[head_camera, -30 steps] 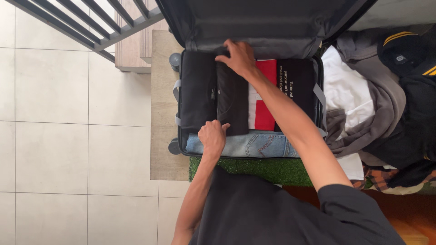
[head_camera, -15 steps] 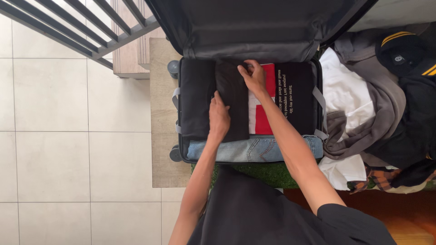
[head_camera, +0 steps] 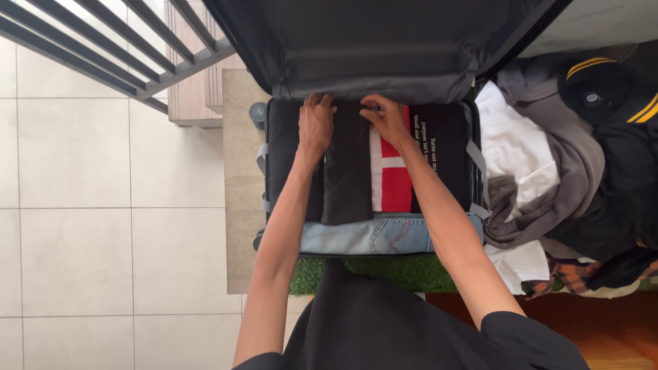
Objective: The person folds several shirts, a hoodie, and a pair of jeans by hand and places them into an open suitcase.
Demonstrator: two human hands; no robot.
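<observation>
Over at the far left there's pale tiled floor [head_camera: 103, 226] and a dark slatted railing [head_camera: 116, 51] cutting across the top corner, with a wooden step [head_camera: 195, 96] just beneath it. Moving in, the open black suitcase [head_camera: 277, 151] sits on a beige mat [head_camera: 240, 226], its lid [head_camera: 384, 48] propped up at the top of the view. Now the left hand [head_camera: 315, 127] — it's laid flat, palm down, fingers spread loosely and pointing toward the lid, pressing on the upper left end of a folded dark garment [head_camera: 348, 185]. That garment runs as a long narrow strip down the middle-left of the case, from the hinge edge to the folded blue jeans [head_camera: 373, 234] lying across the near edge. So the garment sits right under the left palm and stretches back toward the person. The right hand [head_camera: 387, 120] comes next, just beside it at the garment's upper right corner, fingers curled down onto the fabric edge; whether it's pinching or only pressing, I can't tell. Under that wrist lies a red and white folded piece [head_camera: 392, 185], then a black top with pale lettering [head_camera: 445, 161]. Outside the case to the right, a loose heap: white cloth [head_camera: 514, 147], a grey garment [head_camera: 569, 164], black clothing with yellow stripes [head_camera: 617, 89]. A strip of green turf [head_camera: 384, 268] shows below the case.
</observation>
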